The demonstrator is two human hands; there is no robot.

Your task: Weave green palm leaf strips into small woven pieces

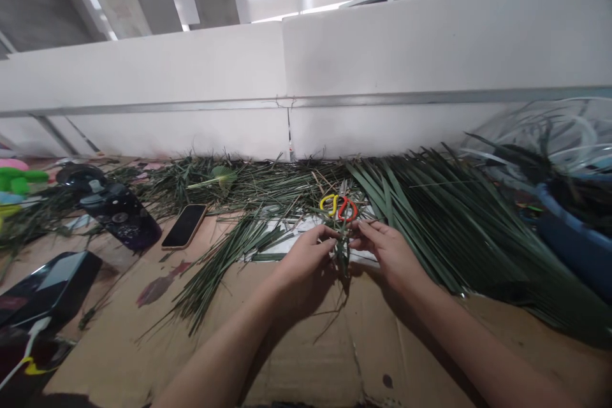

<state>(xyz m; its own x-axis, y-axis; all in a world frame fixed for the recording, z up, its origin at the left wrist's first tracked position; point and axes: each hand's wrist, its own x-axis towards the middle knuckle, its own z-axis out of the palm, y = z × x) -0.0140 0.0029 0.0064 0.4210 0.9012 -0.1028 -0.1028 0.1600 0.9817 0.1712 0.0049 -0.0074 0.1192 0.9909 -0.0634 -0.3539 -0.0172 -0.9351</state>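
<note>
Between my two hands is a small bundle of green leaf strips (pixel 342 258), its loose ends hanging down over the cardboard. My left hand (pixel 310 252) pinches it from the left, thumb and fingers closed. From the other side my right hand (pixel 382 245) grips it with thumb and forefinger. The exact shape of the bundle is partly hidden by my fingers. Just beyond my fingertips lie scissors (pixel 348 209) with one yellow and one red handle loop. A pile of cut narrow strips (pixel 224 261) lies left of my left hand. Long palm leaves (pixel 459 223) spread out to the right.
Cardboard (pixel 306 357) covers the work surface. On the left are a phone (pixel 184 227), a dark bottle (pixel 119 213) and a black box-shaped device (pixel 52 287) near a white cable. A blue tub (pixel 574 242) stands far right, and a white partition (pixel 191 134) closes off the back.
</note>
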